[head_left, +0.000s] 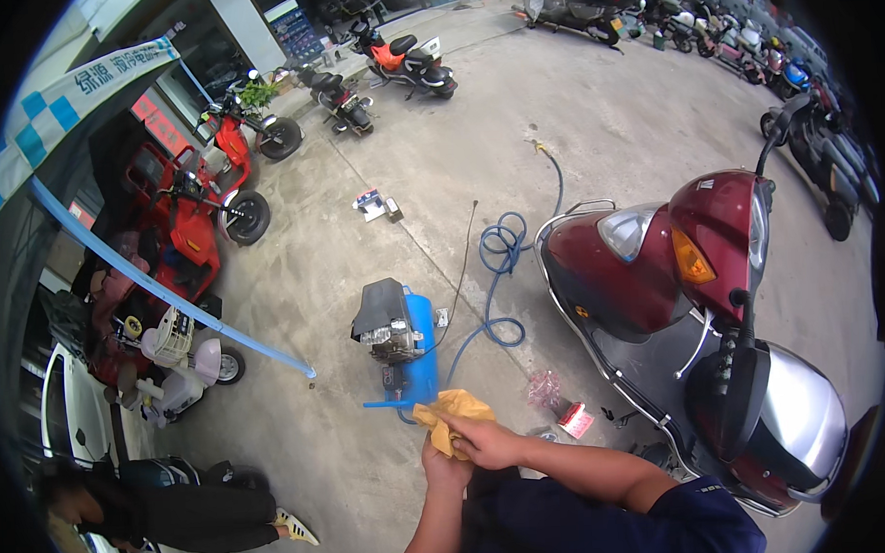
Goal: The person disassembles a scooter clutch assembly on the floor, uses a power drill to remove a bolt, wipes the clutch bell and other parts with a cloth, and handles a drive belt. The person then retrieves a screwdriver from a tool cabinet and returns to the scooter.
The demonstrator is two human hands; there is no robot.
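A crumpled yellow cloth [464, 404] is bunched between my two hands, low in the middle of the head view. My left hand [445, 463] grips it from below. Pressed against the cloth from the right is my right hand [489, 442], with its fingers bent over the folds. Anything wrapped inside is hidden. Just beyond the cloth stands a blue air compressor [421, 341] with a dark cover over its motor. A blue hose [504, 333] runs from beside it in loose loops across the concrete.
A dark red scooter [617, 261] stands close on my right. Near its footboard lie a red-and-white packet [575, 420] and clear wrapping [543, 389]. Small boxes [370, 205] lie farther off. A blue pole [170, 296] slants down at left, near another person's legs [202, 504].
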